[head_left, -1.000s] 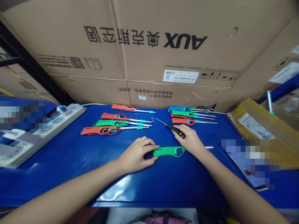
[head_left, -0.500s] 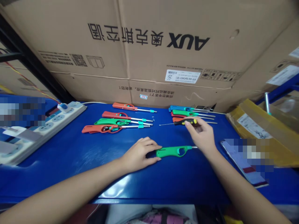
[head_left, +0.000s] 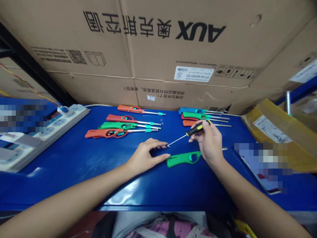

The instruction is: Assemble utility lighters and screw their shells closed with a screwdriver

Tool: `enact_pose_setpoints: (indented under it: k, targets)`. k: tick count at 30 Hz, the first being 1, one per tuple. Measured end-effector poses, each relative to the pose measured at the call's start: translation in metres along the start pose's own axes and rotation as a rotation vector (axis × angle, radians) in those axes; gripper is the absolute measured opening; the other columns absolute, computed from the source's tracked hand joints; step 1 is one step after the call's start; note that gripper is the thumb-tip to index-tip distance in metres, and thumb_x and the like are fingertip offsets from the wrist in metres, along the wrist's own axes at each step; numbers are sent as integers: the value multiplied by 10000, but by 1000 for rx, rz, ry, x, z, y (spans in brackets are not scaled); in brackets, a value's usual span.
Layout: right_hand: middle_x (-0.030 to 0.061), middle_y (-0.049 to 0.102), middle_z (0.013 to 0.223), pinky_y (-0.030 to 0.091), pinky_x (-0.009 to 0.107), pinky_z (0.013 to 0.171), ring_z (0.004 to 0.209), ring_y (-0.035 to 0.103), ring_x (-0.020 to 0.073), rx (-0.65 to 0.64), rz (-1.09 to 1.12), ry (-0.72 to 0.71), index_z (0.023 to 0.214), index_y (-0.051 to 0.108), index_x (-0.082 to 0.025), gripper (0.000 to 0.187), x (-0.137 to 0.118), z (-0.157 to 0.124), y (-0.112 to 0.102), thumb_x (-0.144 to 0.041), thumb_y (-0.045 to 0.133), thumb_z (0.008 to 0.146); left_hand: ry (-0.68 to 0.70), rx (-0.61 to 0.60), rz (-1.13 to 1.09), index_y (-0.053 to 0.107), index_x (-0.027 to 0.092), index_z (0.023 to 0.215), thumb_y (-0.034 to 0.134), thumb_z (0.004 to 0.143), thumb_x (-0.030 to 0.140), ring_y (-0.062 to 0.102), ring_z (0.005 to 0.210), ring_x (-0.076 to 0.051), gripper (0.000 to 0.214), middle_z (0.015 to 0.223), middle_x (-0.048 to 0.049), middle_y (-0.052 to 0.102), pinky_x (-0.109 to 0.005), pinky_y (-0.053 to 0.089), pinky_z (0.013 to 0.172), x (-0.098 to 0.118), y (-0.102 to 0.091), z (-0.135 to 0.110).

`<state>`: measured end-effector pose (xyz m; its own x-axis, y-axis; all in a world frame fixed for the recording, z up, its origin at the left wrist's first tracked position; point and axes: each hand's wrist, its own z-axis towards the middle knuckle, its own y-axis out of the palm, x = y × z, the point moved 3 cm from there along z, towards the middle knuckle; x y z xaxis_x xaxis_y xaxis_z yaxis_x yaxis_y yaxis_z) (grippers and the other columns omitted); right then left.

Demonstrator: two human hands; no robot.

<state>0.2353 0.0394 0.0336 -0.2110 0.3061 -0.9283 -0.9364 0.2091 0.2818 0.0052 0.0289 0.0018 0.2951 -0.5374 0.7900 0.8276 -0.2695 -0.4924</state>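
Clamps screwdriver [head_left: 192,131] in right hand [head_left: 211,141], aimed toward eight o'clock; holds left hand [head_left: 145,154], thumb and forefinger apart, beside lighter [head_left: 179,159] pointing lengthwise toward three o'clock.

Single head-worn view, forward and down

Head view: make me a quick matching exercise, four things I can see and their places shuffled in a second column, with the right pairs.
Things
1. Screwdriver
2. Nearest green lighter
3. White power strip
4. Blue lighter

Places
A. Along the left side of the table
B. At the back, right of centre, by the carton
C. Held in the right hand
D. Lying in front of the person, partly hidden by the right hand

Pairs: 1-C, 2-D, 3-A, 4-B
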Motion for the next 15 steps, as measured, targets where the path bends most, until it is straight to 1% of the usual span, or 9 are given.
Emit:
enact_pose_setpoints:
  k: [3,7,12,15]
  targets:
    - [0,691,727,560,244,422,467,612,106,23,30,70,847,643,-176,371,8,0,-3,-537,730,848,15,30,-15,739,200,1179,809,849,329,696,929,-186,362,1052,-56,774,-336,572,867,1,-4,1]
    - [4,695,745,561,238,425,484,619,105,3,56,124,848,645,-177,358,10,-2,-2,-525,727,852,61,29,-25,774,204,1098,802,862,284,702,968,-185,251,1043,-55,778,-321,558,893,3,-4,2]
    - [1,695,753,565,240,425,487,629,109,-18,63,154,880,661,-177,330,10,-6,0,-502,720,862,118,18,-91,803,214,971,768,891,211,704,877,-158,88,945,-34,794,-290,550,824,5,-3,3]
    - [-1,690,736,568,243,423,481,627,110,-17,65,154,873,661,-176,328,9,-7,2,-498,724,861,136,26,-82,803,208,951,772,886,199,697,848,-152,73,921,-32,797,-292,542,810,5,-4,4]
